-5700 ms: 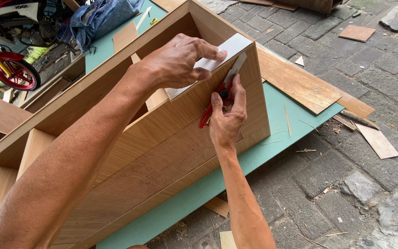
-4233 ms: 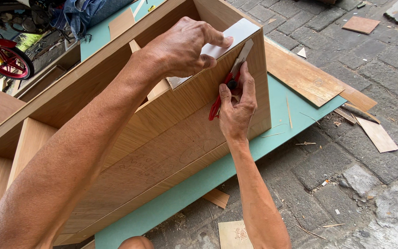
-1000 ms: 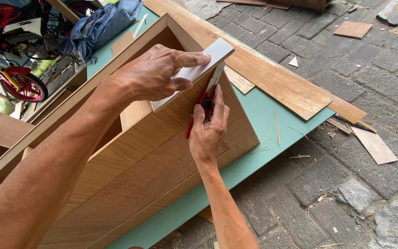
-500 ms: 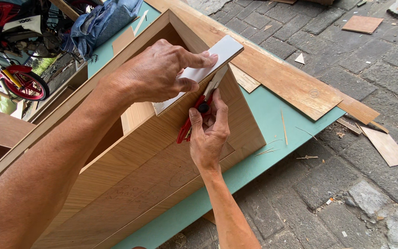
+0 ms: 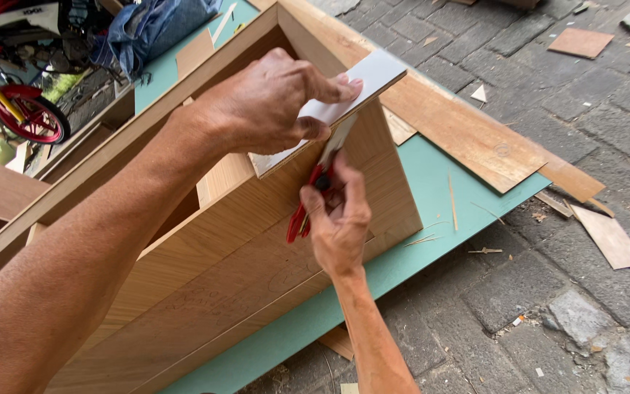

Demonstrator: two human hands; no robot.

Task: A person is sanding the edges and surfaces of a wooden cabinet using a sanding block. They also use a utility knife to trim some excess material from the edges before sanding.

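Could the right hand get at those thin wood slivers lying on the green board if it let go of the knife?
Probably yes. The right hand sits by the box corner, and the slivers lie just beyond on the open green board, with nothing between.

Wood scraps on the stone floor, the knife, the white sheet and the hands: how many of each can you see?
Flat wood scraps lying apart on the paving: 2, a brown one and a pale one
Red-handled knife: 1
White sheet: 1
Hands: 2, left hand and right hand
Total: 6
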